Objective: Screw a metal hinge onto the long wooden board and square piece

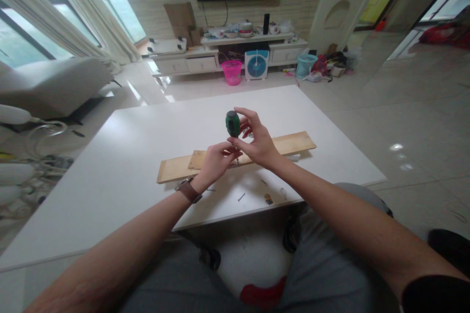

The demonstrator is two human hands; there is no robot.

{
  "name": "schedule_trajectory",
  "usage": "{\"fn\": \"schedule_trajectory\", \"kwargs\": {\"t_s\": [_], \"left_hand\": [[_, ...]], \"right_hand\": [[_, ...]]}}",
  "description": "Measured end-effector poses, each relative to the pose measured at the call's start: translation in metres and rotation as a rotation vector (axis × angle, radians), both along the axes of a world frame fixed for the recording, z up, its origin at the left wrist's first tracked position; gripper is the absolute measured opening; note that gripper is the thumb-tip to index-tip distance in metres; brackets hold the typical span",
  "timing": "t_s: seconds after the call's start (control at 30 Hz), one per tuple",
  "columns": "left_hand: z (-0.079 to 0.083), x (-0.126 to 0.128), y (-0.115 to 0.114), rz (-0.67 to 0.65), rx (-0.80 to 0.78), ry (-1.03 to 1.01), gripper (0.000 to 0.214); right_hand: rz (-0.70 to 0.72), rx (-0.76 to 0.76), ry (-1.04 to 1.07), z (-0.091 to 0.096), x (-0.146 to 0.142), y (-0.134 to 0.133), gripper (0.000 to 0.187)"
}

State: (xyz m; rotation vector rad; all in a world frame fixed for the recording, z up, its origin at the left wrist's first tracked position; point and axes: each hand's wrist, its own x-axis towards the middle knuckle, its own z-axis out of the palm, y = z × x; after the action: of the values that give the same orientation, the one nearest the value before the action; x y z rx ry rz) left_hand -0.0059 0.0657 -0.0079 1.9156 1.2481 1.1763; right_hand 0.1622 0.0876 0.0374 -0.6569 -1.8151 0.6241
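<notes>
A screwdriver (pixel 232 124) with a green and black handle stands nearly upright over the wood, handle on top. My right hand (pixel 259 143) grips that handle from the right, its thumb and fingers curved round it. Just below, my left hand (pixel 217 160), with a brown-strapped watch at the wrist, is closed in a pinch beside the shaft. What its fingertips hold is too small to make out; a thin metal piece shows under them. A long wooden board (pixel 293 143) lies across the white table, and a shorter wooden piece (pixel 196 159) rests on it, partly hidden by my left hand.
On the white table (pixel 139 137), a loose screw (pixel 241 197) and a small yellow and blue figure (pixel 268 199) lie near the front edge. Beyond are a pink basket (pixel 231 73), a box fan (pixel 256 65) and a low TV cabinet (pixel 172 65).
</notes>
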Motion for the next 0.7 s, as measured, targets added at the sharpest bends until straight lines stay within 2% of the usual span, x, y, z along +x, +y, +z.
{"fn": "schedule_trajectory", "kwargs": {"t_s": [0.2, 0.37, 0.7], "left_hand": [[0.0024, 0.0, -0.001, -0.028, 0.0, 0.012, 0.013], [-0.0011, -0.0015, 0.0, -0.067, -0.009, 0.002, 0.012], [-0.0046, -0.0041, 0.0003, -0.034, 0.019, -0.009, 0.011]], "right_hand": [[0.053, -0.123, -0.059, 0.003, 0.0044, 0.0006, 0.075], [0.053, -0.172, -0.112, 0.0001, 0.0047, 0.0024, 0.069], [0.021, -0.157, -0.154, -0.0026, 0.0051, 0.0045, 0.062]]}}
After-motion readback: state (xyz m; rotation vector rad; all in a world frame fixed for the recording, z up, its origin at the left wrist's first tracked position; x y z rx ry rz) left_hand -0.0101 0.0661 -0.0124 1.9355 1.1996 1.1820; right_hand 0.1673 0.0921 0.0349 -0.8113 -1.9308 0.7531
